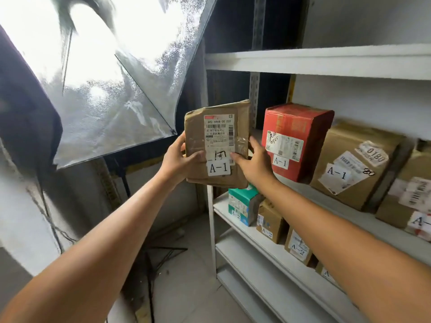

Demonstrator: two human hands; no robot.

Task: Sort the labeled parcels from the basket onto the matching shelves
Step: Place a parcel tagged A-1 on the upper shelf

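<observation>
A-1 parcel (215,145) pinched upright between both hands, just left of the shelf post at 12 o'clock.

Left hand (178,159) and right hand (254,163) clamp its edges; the creased, taped cardboard could slip, or clip the post going in. At 2 o'clock, the A-1 shelf (303,185) holds a glossy red box (296,141) leaning outward, easily knocked.

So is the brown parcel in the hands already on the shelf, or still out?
Still out: both hands, left hand and right hand, hold the brown parcel before the A-1 shelf.
</observation>
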